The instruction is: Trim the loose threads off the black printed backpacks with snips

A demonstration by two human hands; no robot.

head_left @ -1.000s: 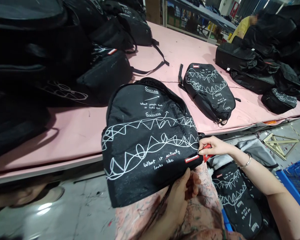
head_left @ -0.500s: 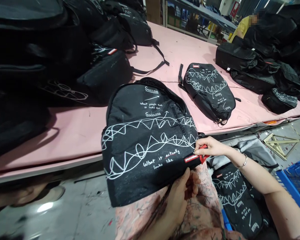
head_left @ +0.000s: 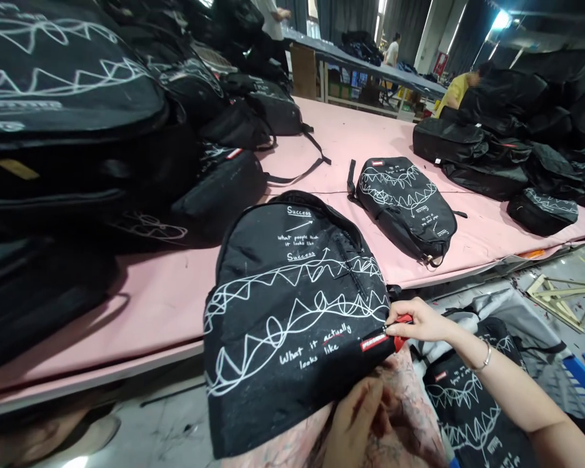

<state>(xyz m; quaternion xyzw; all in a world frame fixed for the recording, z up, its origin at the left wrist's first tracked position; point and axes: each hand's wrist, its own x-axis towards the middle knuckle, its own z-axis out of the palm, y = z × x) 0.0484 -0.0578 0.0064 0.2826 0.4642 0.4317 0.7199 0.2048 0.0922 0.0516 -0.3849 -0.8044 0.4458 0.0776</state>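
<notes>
Nearest, the left hand (head_left: 355, 413) is held with fingers loosely curled just below the backpack's lower edge; whether anything is pinched there cannot be told. Its thumb tip, which was laid against that edge half a second ago, has been lowered, so less steadying is probably given from below. The backpack (head_left: 292, 312) is propped between the floral-clothed lap (head_left: 404, 383) and the edge of the pink table (head_left: 156, 286), its printed front turned up.

By the right hand (head_left: 416, 322) the backpack's lower right corner is touched beside the red label (head_left: 374, 341): thumb and fingertips are brought narrowly together, and a red-handled tool (head_left: 398, 342) is kept within the palm (its tip is hidden). The fingertips have been drawn back slightly from the label towards the backpack's side, by which attention seems to be kept on that corner rather than moved elsewhere.

Beside the right forearm, another printed backpack (head_left: 463, 390) is seen lower down. Farther off, a second backpack (head_left: 404, 201) is laid on the table, between a left-hand heap (head_left: 63, 110) and a right-hand heap (head_left: 517, 130) of black bags. Since the view has been tilted up, more of the hall is shown, with a person in yellow (head_left: 451, 94) beyond.
</notes>
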